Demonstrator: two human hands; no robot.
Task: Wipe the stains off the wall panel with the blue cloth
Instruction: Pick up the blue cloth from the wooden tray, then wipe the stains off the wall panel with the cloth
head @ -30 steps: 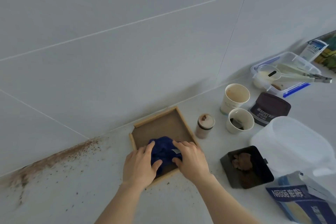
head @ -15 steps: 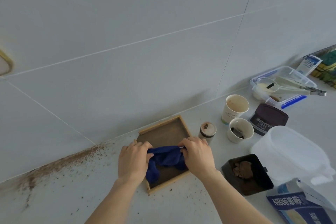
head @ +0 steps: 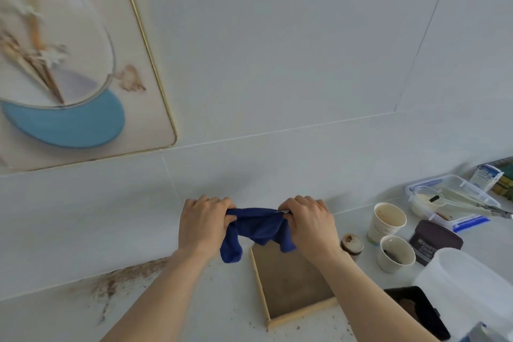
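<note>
The blue cloth (head: 256, 228) hangs stretched between my hands, lifted above the wooden tray (head: 291, 280). My left hand (head: 204, 223) grips its left end and my right hand (head: 309, 223) grips its right end. A gold-edged wall panel (head: 83, 64) with a picture of a blue dish fills the upper left of the wall. It carries brown stains (head: 130, 79) near its right edge and another near its top. The hands are well below and right of the panel.
Brown powder (head: 116, 280) is smeared where counter meets wall at lower left. To the right stand two paper cups (head: 387, 221), a small jar (head: 352, 243), a dark tin (head: 433, 240), a lidded plastic box (head: 455, 203), a white container (head: 469, 286) and a black tray (head: 416, 311).
Both hands lifted the blue cloth out of the wooden tray and pulled it apart. My view tilted upward, bringing the stained wall panel into sight.
</note>
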